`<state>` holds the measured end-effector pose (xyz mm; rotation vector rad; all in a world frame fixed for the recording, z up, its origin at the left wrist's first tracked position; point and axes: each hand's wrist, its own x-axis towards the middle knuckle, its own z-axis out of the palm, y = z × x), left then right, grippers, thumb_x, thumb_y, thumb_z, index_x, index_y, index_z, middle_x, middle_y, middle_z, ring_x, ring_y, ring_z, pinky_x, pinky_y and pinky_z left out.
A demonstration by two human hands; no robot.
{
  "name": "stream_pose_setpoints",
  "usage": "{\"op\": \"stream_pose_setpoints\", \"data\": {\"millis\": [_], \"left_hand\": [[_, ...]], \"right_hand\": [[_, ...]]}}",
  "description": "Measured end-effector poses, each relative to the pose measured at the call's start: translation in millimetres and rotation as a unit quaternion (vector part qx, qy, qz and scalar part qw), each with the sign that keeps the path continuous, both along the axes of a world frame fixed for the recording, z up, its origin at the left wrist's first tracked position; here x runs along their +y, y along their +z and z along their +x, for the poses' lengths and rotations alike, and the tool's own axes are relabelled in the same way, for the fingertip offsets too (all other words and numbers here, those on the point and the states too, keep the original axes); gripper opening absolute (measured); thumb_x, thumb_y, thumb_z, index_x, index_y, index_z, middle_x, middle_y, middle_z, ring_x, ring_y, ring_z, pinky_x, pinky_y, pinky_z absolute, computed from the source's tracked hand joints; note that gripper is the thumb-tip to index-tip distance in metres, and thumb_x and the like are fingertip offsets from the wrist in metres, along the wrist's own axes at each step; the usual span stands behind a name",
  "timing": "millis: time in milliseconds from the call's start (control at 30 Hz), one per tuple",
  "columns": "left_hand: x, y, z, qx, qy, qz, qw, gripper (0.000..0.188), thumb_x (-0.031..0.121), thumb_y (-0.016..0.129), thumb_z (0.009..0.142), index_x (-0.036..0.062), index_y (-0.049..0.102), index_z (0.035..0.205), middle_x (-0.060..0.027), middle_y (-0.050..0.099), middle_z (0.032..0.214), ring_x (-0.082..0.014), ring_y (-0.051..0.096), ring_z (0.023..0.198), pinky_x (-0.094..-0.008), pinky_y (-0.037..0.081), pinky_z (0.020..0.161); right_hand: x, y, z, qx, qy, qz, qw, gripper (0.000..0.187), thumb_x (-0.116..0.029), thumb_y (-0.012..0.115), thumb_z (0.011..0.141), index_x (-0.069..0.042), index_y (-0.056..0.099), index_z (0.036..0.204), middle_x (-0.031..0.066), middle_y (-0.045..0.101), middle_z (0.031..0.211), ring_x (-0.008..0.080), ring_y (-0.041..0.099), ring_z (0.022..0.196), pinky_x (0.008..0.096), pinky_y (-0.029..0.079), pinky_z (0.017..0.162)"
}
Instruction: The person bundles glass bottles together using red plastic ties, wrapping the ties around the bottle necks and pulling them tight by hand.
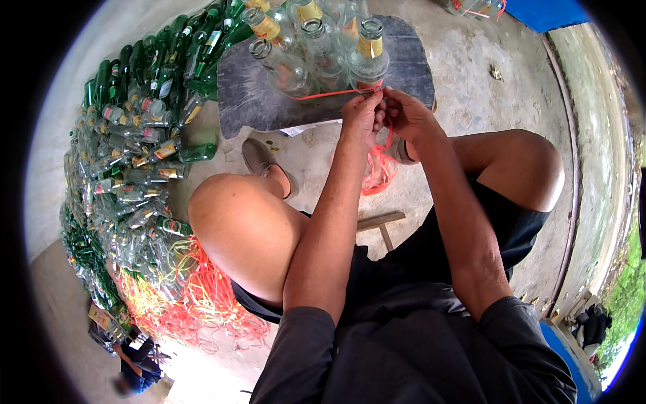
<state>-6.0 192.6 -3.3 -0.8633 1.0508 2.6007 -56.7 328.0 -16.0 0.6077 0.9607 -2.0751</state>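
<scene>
Several clear glass bottles [323,57] stand grouped on a dark, worn tabletop [242,97], some with yellow neck labels. A red plastic strap [330,94] runs low along the near side of the group. At its right end, by the nearest right bottle, my left hand [362,116] is closed with fingers pinching the strap. My right hand [406,116] is closed beside it, fingertips meeting the left ones on the same strap. The exact crossing of the strap is hidden by my fingers. Below the hands a loose bundle of red strap [380,172] hangs between my legs.
To the left a big heap of green and clear bottles [141,155] lies against the wall. Tangled red and yellow straps [195,303] are on the floor near it. A small wooden piece [381,221] shows between my legs. Part of a person [138,367] appears at lower left.
</scene>
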Motion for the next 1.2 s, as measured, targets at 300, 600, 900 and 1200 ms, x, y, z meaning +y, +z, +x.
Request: {"op": "stream_pose_setpoints", "data": {"millis": [300, 600, 900, 1200], "left_hand": [[7.7, 1.1, -0.5, 0.001, 0.035, 0.028, 0.999, 0.011, 0.015, 0.071, 0.096, 0.0139, 0.062, 0.09, 0.0033, 0.059, 0.074, -0.0047, 0.043, 0.05, -0.0226, 0.029, 0.043], [13.5, -4.4, -0.6, 0.018, 0.04, 0.117, 0.992, 0.01, 0.011, 0.066, 0.098, 0.0194, 0.061, 0.096, 0.0044, 0.059, 0.074, -0.0042, 0.044, 0.052, -0.0216, 0.028, 0.044], [17.4, 0.0, 1.2, 0.014, 0.048, 0.14, 0.989, 0.009, 0.011, 0.064, 0.099, 0.0197, 0.061, 0.099, 0.0059, 0.059, 0.075, -0.0045, 0.046, 0.058, -0.0217, 0.03, 0.049], [29.2, -0.8, 2.5, 0.009, 0.12, 0.018, 0.993, 0.015, 0.01, 0.076, 0.093, 0.0106, 0.072, 0.107, 0.0045, 0.066, 0.08, -0.0034, 0.049, 0.056, -0.0225, 0.029, 0.044]], "right_hand": [[-3.2, 4.4, 3.7, 0.078, -0.061, 0.126, 0.987, 0.01, -0.019, 0.069, 0.097, -0.008, 0.07, 0.097, 0.0047, 0.07, 0.081, 0.0141, 0.064, 0.068, 0.0319, 0.051, 0.065], [-1.6, 17.6, 10.2, 0.147, -0.061, 0.145, 0.977, 0.01, -0.017, 0.069, 0.098, -0.007, 0.069, 0.1, 0.0035, 0.07, 0.086, 0.0129, 0.067, 0.07, 0.0274, 0.05, 0.064], [-6.6, 27.5, 11.7, 0.175, -0.084, 0.152, 0.969, 0.012, -0.017, 0.068, 0.099, -0.004, 0.069, 0.099, 0.0045, 0.069, 0.087, 0.0134, 0.067, 0.072, 0.0291, 0.054, 0.068], [-11.9, 28.3, 8.3, 0.319, -0.058, 0.235, 0.917, 0.018, -0.019, 0.07, 0.097, -0.002, 0.073, 0.098, -0.0005, 0.067, 0.083, 0.0075, 0.058, 0.074, 0.0257, 0.049, 0.068]]}}
